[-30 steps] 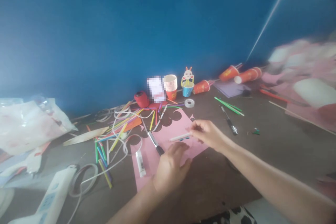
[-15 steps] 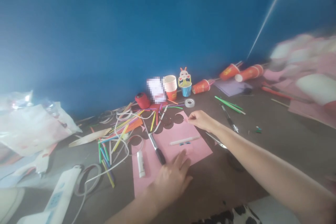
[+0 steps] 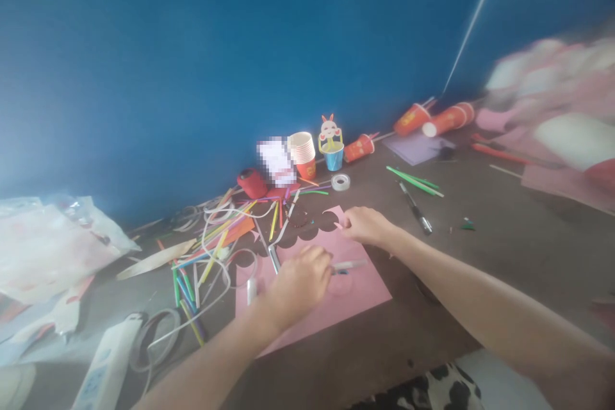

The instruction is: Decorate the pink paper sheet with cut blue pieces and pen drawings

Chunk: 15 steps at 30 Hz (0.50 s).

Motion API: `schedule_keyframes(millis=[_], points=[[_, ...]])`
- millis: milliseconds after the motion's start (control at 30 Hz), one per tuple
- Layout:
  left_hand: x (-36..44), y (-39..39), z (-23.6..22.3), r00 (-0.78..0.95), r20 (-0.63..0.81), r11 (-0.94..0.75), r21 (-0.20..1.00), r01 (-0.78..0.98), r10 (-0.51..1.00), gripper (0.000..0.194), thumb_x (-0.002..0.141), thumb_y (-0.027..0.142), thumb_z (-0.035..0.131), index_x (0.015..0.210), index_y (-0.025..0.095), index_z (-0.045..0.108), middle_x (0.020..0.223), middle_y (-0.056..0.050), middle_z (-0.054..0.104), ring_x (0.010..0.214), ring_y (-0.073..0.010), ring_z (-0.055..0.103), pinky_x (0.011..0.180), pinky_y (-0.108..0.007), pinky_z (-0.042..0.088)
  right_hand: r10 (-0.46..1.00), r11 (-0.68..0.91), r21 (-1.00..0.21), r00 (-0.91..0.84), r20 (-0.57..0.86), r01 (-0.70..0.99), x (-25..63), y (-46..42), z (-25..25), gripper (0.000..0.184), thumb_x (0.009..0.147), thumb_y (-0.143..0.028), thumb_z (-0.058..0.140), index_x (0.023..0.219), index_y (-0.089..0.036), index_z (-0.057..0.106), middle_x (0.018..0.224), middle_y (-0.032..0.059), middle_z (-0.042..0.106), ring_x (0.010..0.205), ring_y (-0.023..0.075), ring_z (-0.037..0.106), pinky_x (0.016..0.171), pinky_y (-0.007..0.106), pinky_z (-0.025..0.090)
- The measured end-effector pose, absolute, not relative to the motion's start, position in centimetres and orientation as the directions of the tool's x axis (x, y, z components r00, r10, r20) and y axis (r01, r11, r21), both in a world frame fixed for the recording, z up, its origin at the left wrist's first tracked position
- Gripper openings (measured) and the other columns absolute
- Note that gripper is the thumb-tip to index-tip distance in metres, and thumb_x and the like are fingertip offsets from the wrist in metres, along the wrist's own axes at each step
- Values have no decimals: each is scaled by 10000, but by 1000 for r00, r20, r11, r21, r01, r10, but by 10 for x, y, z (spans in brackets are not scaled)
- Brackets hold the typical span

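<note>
A pink sheet of paper [image 3: 355, 307] with scalloped cuts along its far edge lies on the dark table. My left hand [image 3: 302, 278] is over the sheet with its fingers curled; anything in them is hidden. By its fingertips are a white pen-like stick [image 3: 353, 264] and a small pink cutout with blue marks [image 3: 342, 273]. At the sheet's far right edge, my right hand [image 3: 368, 225] pinches a small pink paper piece [image 3: 339, 225]. Partly behind my left hand and forearm are a craft knife [image 3: 273, 259] and a white glue stick [image 3: 252, 291].
Stacked paper cups [image 3: 302, 148], a blue cup with a rabbit figure [image 3: 332, 157] and a tape roll [image 3: 341, 182] stand at the back. Colored sticks and a white cable [image 3: 206, 230] clutter the left, near a power strip [image 3: 103, 362]. A pen [image 3: 416, 208] lies right.
My left hand has moved up and curled over the sheet, covering part of the craft knife and glue stick. My right hand has stayed near the scalloped edge. The camera view has shifted slightly.
</note>
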<state>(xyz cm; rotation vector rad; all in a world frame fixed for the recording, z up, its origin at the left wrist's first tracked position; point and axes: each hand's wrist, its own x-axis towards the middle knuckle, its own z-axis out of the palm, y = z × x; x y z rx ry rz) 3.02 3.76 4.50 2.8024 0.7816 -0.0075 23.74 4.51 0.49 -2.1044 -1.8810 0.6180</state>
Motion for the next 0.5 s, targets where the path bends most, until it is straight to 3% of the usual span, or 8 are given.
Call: schedule_keyframes(millis=[100, 200, 367, 500], points=[[52, 62, 37, 885, -11, -863, 216, 456, 465, 301, 861, 127, 363, 1099, 150, 547, 1081, -95, 590, 1037, -216, 528, 894, -354, 449, 980, -138, -385, 69, -187, 912, 236, 41, 10, 209, 757, -319, 504, 734, -205, 678, 762, 89, 681, 700, 232, 635, 546, 263, 366], [64, 70, 20, 893, 10, -880, 177, 441, 450, 433, 816, 77, 374, 1239, 133, 449, 1250, -111, 500, 1137, -227, 458, 930, -362, 431, 976, -131, -388, 49, -214, 912, 236, 39, 14, 213, 745, -302, 496, 734, -191, 677, 769, 101, 688, 715, 244, 646, 560, 272, 386], [68, 69, 6, 880, -41, -876, 82, 476, 474, 628, 683, -16, 397, 1285, 162, 415, 1273, -87, 488, 1103, -244, 455, 881, -370, 456, 970, -142, -392, 48, -240, 909, 238, 37, 18, 235, 758, -330, 481, 759, -185, 665, 803, 108, 695, 751, 262, 655, 571, 285, 402], [64, 70, 3, 898, -38, -896, 67, 439, 438, 646, 684, -3, 409, 1310, 154, 391, 1302, -80, 472, 1079, -246, 454, 868, -369, 461, 968, -150, -396, 53, -247, 906, 241, 37, 17, 216, 766, -325, 491, 730, -186, 652, 799, 97, 696, 748, 254, 659, 572, 278, 399]])
